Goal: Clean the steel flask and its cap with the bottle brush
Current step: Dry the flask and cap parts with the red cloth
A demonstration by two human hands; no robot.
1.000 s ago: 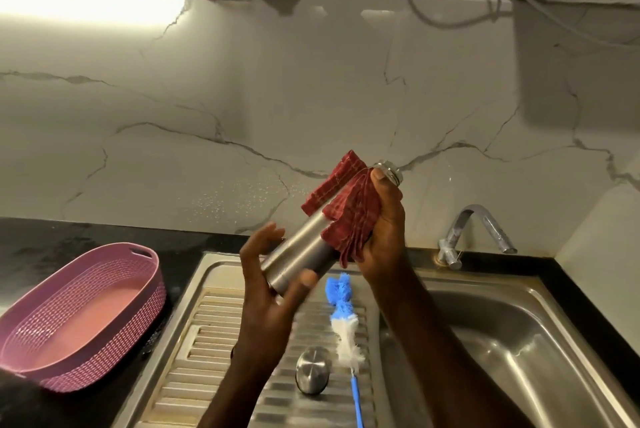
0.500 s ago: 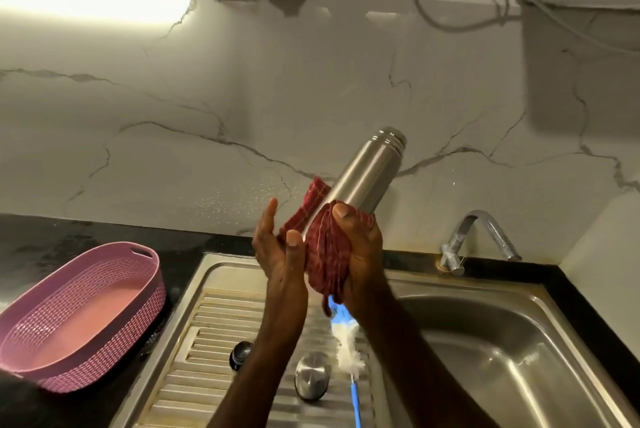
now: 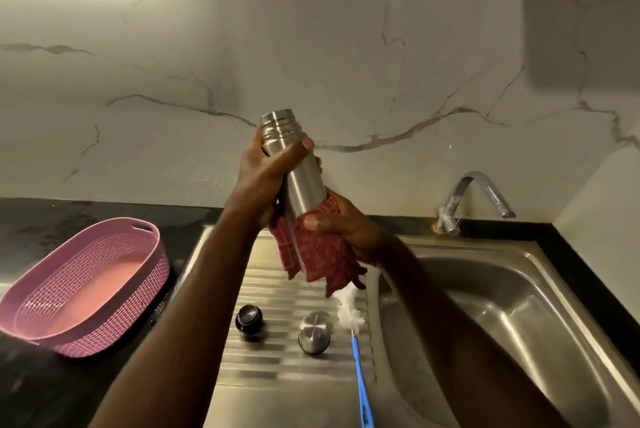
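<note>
The steel flask [image 3: 300, 175] is held nearly upright above the drainboard, open threaded mouth at the top. My left hand [image 3: 266, 171] grips its upper body just below the neck. My right hand [image 3: 341, 223] holds a red checked cloth [image 3: 320, 256] wrapped round the flask's base. On the ribbed drainboard below lie the steel cap [image 3: 314, 331], a small black inner stopper [image 3: 250, 317], and the bottle brush [image 3: 354, 325] with white bristles and a blue handle pointing toward me. The brush's far tip is hidden behind the cloth.
A pink woven plastic basket [image 3: 145, 254] sits on the black counter at the left. The steel sink basin [image 3: 512, 316] lies to the right, with a tap [image 3: 474, 195] at its back edge. The marble wall stands close behind.
The flask swung from leaning right to almost upright. My left hand moved from near the base up to the neck. The cloth and my right hand slid down to the base.
</note>
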